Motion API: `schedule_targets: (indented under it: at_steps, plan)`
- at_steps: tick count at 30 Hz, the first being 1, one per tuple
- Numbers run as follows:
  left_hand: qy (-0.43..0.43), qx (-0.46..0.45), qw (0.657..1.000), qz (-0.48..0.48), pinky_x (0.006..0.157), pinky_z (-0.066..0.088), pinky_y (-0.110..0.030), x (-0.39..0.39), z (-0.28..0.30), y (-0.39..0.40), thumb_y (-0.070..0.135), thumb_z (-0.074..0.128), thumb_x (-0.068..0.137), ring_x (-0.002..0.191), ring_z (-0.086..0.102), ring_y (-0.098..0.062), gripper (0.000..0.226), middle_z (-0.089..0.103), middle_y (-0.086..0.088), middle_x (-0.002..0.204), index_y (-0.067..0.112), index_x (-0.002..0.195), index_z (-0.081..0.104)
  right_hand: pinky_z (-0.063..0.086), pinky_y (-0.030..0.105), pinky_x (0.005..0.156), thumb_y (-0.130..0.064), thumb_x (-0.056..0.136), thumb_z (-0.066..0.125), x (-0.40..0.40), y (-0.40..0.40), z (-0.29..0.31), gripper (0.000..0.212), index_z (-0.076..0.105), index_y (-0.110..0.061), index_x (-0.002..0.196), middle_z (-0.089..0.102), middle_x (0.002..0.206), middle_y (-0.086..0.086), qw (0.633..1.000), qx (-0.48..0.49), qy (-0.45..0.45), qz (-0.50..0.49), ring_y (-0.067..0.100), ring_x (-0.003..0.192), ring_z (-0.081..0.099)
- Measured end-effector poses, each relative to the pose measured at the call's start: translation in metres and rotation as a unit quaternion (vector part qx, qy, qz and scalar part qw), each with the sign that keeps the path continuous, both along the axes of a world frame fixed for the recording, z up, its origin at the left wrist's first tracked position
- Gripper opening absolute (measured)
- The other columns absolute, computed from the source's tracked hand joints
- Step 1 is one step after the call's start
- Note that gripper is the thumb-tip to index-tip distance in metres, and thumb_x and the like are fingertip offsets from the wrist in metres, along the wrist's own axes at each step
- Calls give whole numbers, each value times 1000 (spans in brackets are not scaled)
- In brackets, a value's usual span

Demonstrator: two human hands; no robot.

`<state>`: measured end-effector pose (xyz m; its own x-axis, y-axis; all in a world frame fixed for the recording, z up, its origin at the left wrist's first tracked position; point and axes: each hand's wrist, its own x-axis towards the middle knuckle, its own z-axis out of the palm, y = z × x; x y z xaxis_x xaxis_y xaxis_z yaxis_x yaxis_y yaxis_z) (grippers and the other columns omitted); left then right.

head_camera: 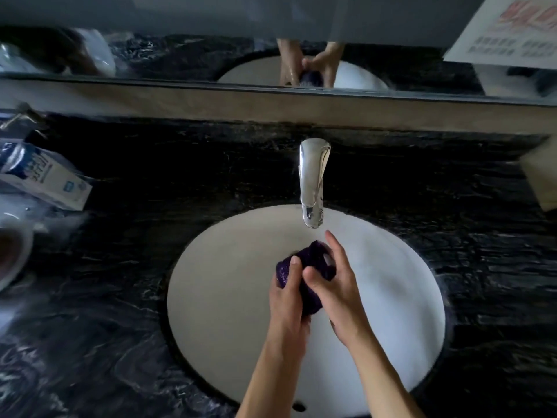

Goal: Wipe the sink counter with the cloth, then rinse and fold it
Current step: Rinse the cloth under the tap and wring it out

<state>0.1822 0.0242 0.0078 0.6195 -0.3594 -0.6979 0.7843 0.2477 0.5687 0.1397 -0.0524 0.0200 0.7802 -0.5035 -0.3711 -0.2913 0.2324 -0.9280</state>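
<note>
A dark purple cloth point(310, 267) is bunched into a wad above the white oval sink basin point(229, 297), just below the chrome faucet point(313, 182). My left hand point(286, 300) grips its left side, thumb on top. My right hand point(337, 285) grips its right side, thumb pressed into the cloth and index finger stretched toward the spout. Most of the cloth is hidden between my palms. I cannot tell whether water is running. The black marble counter point(120, 297) surrounds the basin.
A white and blue carton point(45, 179) lies on the counter at far left, with a white bowl point(12, 254) below it. A mirror point(271, 55) runs along the back above a beige ledge point(271, 107). A beige object point(539, 179) sits at the right edge.
</note>
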Motion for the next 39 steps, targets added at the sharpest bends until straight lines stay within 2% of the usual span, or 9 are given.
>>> schedule_targets:
  at_steps: [3, 10, 14, 18, 25, 30, 33, 37, 39]
  plan:
    - [-33, 48, 997, -45, 88, 60, -45, -8, 2, 6, 36, 61, 98, 106, 72, -29, 27, 77, -10, 110, 18, 115, 71, 46, 27, 108, -47, 69, 83, 5, -2, 2, 79, 52, -34, 141, 59, 138, -8, 999, -34, 40, -1, 3, 127, 56]
    - [144, -110, 975, -126, 93, 53, -49, 4, 2, 30, 73, 46, 88, 126, 61, -30, 73, 67, -12, 132, 19, 135, 63, 58, 36, 80, -9, 83, 75, 1, -24, 12, 11, 72, -14, 93, 69, 92, 11, 994, 107, -35, 3, 26, 88, 66]
    - [123, -171, 943, -257, 107, 44, -55, 16, 10, 23, 75, 58, 82, 138, 49, -34, 77, 56, -12, 146, 24, 139, 59, 57, 45, 90, -9, 82, 63, 1, -34, 17, 6, 67, -11, 87, 72, 113, 15, 988, 139, -57, 24, 31, 99, 68]
    - [89, -224, 902, -359, 118, 33, -55, 28, 17, 23, 72, 66, 77, 135, 47, -47, 84, 50, -22, 149, 21, 143, 55, 54, 38, 80, -10, 77, 63, 7, -45, 25, 6, 62, -15, 74, 67, 97, 16, 988, 115, -51, 84, 28, 88, 64]
    - [98, -237, 852, -457, 81, 54, -28, 36, 20, 24, 50, 86, 71, 94, 65, -22, 76, 65, -12, 109, 7, 127, 57, 46, 23, 56, -22, 83, 80, 11, -45, 43, 38, 49, -1, 76, 53, 63, 2, 991, 69, -3, 118, 15, 59, 53]
    - [50, -102, 885, -452, 52, 39, -20, 20, 14, 13, 17, 81, 78, 63, 57, -13, 28, 62, -2, 77, 12, 98, 61, 27, 26, 47, 0, 80, 72, 26, -35, 26, 43, 38, -18, 59, 31, 55, -1, 981, -54, 148, 117, 13, 49, 33]
    - [-2, 65, 892, -447, 52, 41, -23, 13, 3, 0, 6, 73, 84, 52, 54, -11, 18, 59, 2, 61, 19, 78, 60, 23, 30, 50, 3, 73, 57, 37, -32, 7, 35, 35, -18, 57, 29, 60, 4, 956, -151, 203, 148, 17, 58, 28]
    - [-154, 236, 830, -481, 52, 42, -23, 8, -15, -8, 12, 67, 80, 42, 48, -6, 22, 54, 5, 55, 22, 65, 54, 31, 26, 46, 0, 77, 51, 41, -24, -21, 24, 40, -12, 60, 46, 64, 7, 909, -234, 317, 134, 28, 62, 41]
    - [-220, 247, 805, -493, 65, 53, -22, 5, -17, -3, 36, 69, 74, 64, 57, -3, 16, 59, 10, 78, 32, 83, 57, 38, 30, 60, -2, 80, 51, 40, -17, -29, 14, 50, -12, 71, 56, 78, 12, 888, -252, 358, 142, 33, 73, 50]
